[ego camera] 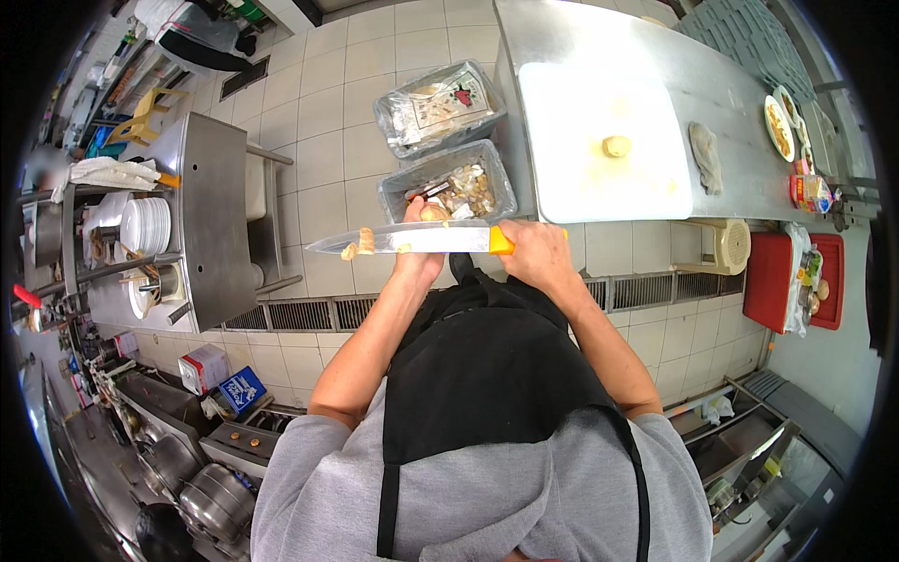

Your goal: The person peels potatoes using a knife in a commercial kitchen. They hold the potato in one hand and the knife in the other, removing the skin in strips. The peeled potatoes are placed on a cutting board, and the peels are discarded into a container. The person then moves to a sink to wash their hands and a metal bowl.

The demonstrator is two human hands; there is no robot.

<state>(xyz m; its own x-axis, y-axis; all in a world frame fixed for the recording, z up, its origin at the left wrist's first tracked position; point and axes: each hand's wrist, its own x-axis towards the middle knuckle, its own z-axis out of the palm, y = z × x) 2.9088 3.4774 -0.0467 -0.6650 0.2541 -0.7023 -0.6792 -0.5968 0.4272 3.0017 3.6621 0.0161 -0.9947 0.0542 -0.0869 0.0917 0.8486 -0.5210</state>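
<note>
My right hand (537, 254) grips the yellow handle of a large chef's knife (449, 240), its blade pointing left across my body. Pale strips of peel (366, 241) cling to the blade. Behind the blade, my left hand (419, 264) holds a pale root vegetable piece (435, 213); the blade hides part of the hand and vegetable. Both hands are in front of my apron, by the near edge of a lined grey bin (386, 193) holding peelings and scraps. To the right, a pale peeled piece (617, 146) lies on a white cutting board (562, 105).
The cutting board rests on a steel table (734, 179) with a crumpled cloth (705, 158) and plates of food (779, 128). A second lined bin (390, 116) stands beyond the first. A steel counter (218, 225) is at left, a plastic stool (727, 246) at right. Another person (193, 35) is at upper left.
</note>
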